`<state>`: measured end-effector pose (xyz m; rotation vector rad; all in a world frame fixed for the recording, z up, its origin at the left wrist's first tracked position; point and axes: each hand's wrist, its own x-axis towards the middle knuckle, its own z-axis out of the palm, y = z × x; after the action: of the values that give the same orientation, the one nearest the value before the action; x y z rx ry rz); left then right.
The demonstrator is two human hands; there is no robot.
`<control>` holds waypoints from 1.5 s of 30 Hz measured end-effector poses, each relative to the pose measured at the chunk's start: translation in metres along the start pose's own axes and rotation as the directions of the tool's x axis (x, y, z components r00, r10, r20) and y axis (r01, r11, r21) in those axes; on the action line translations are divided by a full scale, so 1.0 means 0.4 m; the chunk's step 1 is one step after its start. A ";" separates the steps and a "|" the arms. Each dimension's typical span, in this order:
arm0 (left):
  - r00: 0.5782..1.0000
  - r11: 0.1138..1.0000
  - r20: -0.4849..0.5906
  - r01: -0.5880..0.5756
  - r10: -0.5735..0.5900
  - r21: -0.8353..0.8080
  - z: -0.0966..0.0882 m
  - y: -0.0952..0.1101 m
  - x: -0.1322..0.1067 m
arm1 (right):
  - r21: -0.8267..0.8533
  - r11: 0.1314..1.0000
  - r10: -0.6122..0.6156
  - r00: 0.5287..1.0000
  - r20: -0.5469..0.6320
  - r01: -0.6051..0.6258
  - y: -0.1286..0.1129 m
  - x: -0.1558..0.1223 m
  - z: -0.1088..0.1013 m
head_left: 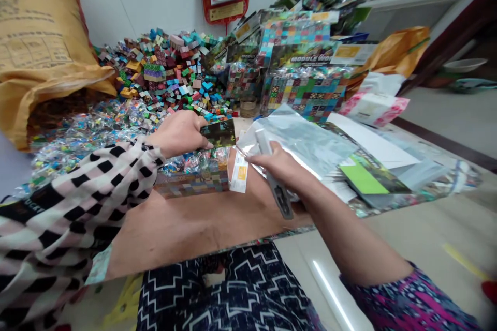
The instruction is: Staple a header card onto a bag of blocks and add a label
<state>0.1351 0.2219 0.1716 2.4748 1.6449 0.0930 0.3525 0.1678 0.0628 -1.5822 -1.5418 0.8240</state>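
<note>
The filled pack (194,182) stands on the counter (174,225) in front of the person, left of centre, its long axis running left to right. A dark card (220,134) rises above its far right part.

The left hand (180,132) reaches in over the pack from the left and pinches the left part of the card between thumb and bent fingers. The card's right edge is uncovered and faces the other hand.

The right hand (282,165) is wrapped around a grey stapler (282,201), just right of the pack. The stapler's long axis runs from far left to near right, crosswise to the pack; its far end is level with the card in depth and stands apart from it, to the right. Whether the stapler's mouth is parted cannot be told, as the hand and blur cover it.

The key relation: the card lies left of the stapler's far end, with a short gap between. The left hand is nearer the card, being in contact with it. A white label (239,176) hangs at the pack's right end, near the right hand's fingertips; contact cannot be confirmed. Clear bags (306,137) lie to the right, beyond the right hand.
</note>
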 end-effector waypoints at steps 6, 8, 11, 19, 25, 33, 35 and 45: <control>0.999 0.998 -0.017 -0.048 0.048 0.046 -0.008 0.015 -0.024 | -0.482 0.865 0.236 0.961 0.144 -0.140 0.046 -0.030 0.098; 0.998 0.997 0.004 -0.069 0.069 0.037 -0.011 0.012 -0.023 | -0.540 0.833 0.222 0.967 0.122 -0.124 0.059 -0.029 0.128; 0.994 0.994 0.030 -0.104 0.103 0.030 -0.013 0.001 -0.016 | -0.625 0.775 0.200 0.975 0.098 -0.096 0.074 -0.023 0.156; 0.995 0.995 0.007 -0.101 0.101 0.013 -0.006 -0.011 -0.008 | -0.632 0.760 -0.056 0.985 0.164 0.148 0.028 -0.020 0.089; 0.993 0.993 -0.012 -0.118 0.118 0.018 -0.003 -0.008 -0.025 | 0.372 0.884 -0.360 0.921 0.151 0.284 -0.053 0.024 0.088; 0.988 0.976 -0.052 -0.134 0.145 0.172 0.012 -0.013 -0.027 | 0.744 0.661 -0.345 0.920 0.185 0.099 -0.058 0.050 0.145; 0.992 0.970 -0.057 -0.100 0.116 0.221 0.016 -0.009 -0.029 | 0.739 0.666 -0.348 0.919 0.186 0.102 -0.051 0.052 0.144; 0.989 0.972 0.059 -0.144 0.136 0.188 0.000 0.002 -0.031 | 0.556 0.781 -0.352 0.936 0.013 0.286 -0.044 0.054 0.151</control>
<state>0.1308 0.2102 0.1723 2.7120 1.5249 -0.1090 0.2929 0.1941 0.0492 -0.8364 -1.4278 1.0569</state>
